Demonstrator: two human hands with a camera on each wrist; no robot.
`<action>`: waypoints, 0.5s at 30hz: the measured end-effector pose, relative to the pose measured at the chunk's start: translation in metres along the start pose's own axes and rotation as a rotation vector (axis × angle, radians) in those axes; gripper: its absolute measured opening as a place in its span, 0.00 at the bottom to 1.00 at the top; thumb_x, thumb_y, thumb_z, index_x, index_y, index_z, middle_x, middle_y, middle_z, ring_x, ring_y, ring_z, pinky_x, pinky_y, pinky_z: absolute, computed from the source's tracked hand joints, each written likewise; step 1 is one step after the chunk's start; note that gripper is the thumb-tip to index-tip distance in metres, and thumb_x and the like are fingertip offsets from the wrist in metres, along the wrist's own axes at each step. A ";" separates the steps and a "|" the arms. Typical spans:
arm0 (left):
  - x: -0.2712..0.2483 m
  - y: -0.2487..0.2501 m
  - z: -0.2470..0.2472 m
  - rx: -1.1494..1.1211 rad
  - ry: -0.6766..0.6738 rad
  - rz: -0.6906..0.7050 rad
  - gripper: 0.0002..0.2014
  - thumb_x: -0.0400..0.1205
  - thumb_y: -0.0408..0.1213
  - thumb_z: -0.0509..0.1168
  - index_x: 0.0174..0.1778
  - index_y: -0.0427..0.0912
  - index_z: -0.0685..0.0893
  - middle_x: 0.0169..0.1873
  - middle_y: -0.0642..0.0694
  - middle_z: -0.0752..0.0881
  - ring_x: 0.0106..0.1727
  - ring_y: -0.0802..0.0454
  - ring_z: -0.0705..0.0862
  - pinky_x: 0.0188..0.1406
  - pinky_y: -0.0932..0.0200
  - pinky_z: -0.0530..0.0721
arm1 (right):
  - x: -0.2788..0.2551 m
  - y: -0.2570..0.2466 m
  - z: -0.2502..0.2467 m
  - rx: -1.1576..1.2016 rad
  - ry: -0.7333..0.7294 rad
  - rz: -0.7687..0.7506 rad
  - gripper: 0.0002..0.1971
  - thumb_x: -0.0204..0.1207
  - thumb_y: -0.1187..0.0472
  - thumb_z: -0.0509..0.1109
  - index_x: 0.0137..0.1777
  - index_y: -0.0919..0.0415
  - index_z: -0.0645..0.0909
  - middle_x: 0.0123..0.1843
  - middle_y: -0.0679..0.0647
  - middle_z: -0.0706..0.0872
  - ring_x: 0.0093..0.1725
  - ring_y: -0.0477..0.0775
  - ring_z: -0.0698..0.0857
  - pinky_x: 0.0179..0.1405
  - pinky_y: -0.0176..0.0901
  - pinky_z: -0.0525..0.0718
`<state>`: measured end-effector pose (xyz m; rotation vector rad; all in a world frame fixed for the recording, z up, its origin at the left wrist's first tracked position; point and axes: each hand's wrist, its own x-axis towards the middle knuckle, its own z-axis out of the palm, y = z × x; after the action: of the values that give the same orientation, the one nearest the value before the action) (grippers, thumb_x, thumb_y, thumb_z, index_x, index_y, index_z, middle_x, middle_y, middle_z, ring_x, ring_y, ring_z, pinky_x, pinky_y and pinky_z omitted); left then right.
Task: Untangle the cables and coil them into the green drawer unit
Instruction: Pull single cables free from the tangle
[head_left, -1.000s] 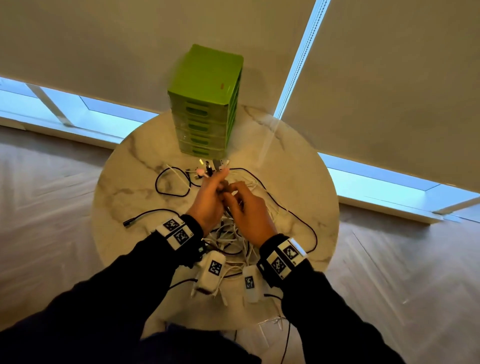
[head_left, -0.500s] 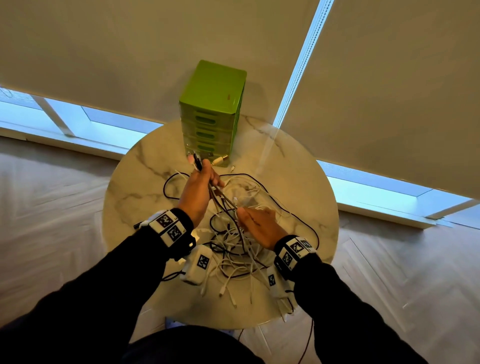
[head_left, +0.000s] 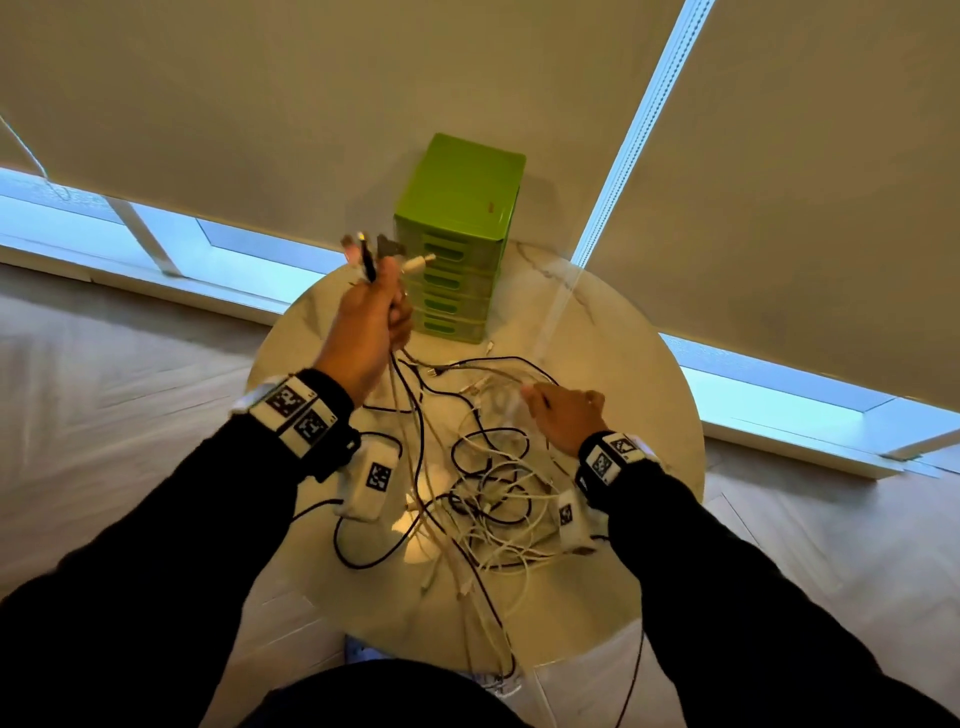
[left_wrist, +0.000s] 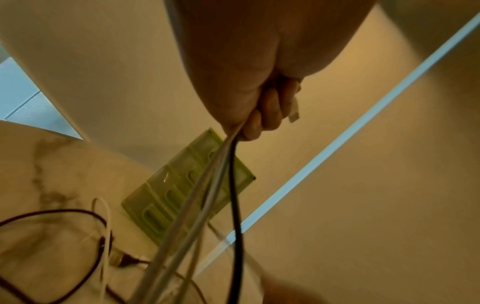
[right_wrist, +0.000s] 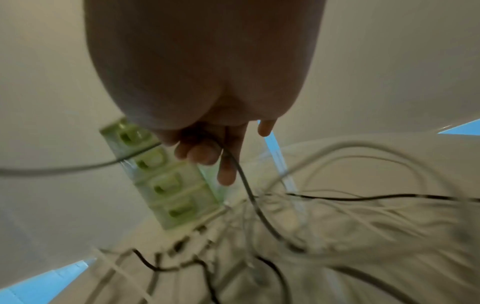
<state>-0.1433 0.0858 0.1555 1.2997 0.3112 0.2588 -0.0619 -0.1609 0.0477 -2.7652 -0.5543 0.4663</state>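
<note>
Overhead, a round marble table (head_left: 613, 332) is standing on pale wood flooring before drawn roller blinds (head_left: 260, 104), with strips of daylight showing beneath them. At the table's far edge the green drawer unit (head_left: 460, 208) is sitting upright, all its drawers closed. A tangle of black and white cables (head_left: 493, 499) is sprawling across the tabletop, some strands trailing over the near edge.

Only the head view is showing the connector ends (head_left: 384, 249) fanning out above the left hand (head_left: 371, 317). The left wrist view adds that the fingers (left_wrist: 267, 109) are curling tightly around a bundle of several cords — one black, the rest pale.

That left hand is raised above the table, just in front of the drawer unit. The right hand (head_left: 563, 413) is lower, over the tangle — the right wrist view is showing its fingers (right_wrist: 202, 153) pinching a thin cord (right_wrist: 246, 185), though the picture is blurred.
</note>
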 end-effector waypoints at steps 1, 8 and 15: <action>-0.002 -0.009 0.002 0.096 -0.006 -0.017 0.20 0.92 0.51 0.51 0.34 0.49 0.70 0.25 0.54 0.68 0.25 0.58 0.64 0.27 0.60 0.60 | 0.006 -0.008 -0.007 0.055 0.077 -0.003 0.20 0.89 0.40 0.46 0.44 0.48 0.73 0.39 0.51 0.84 0.53 0.61 0.86 0.67 0.57 0.65; -0.002 -0.060 0.027 0.325 0.108 -0.189 0.24 0.92 0.52 0.51 0.44 0.42 0.86 0.42 0.44 0.90 0.48 0.49 0.88 0.60 0.51 0.84 | -0.004 -0.074 -0.028 0.300 0.329 -0.315 0.14 0.91 0.49 0.55 0.42 0.47 0.73 0.26 0.42 0.74 0.32 0.53 0.77 0.55 0.57 0.74; 0.011 -0.051 0.047 -0.133 0.156 -0.336 0.20 0.93 0.50 0.52 0.40 0.45 0.80 0.31 0.50 0.84 0.33 0.55 0.76 0.35 0.61 0.72 | -0.022 -0.085 -0.007 0.314 0.148 -0.457 0.13 0.91 0.48 0.49 0.46 0.44 0.70 0.29 0.38 0.73 0.34 0.47 0.74 0.54 0.54 0.72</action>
<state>-0.1152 0.0345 0.1169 1.0780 0.6280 0.0931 -0.1058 -0.0965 0.0878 -2.2585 -0.9518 0.2163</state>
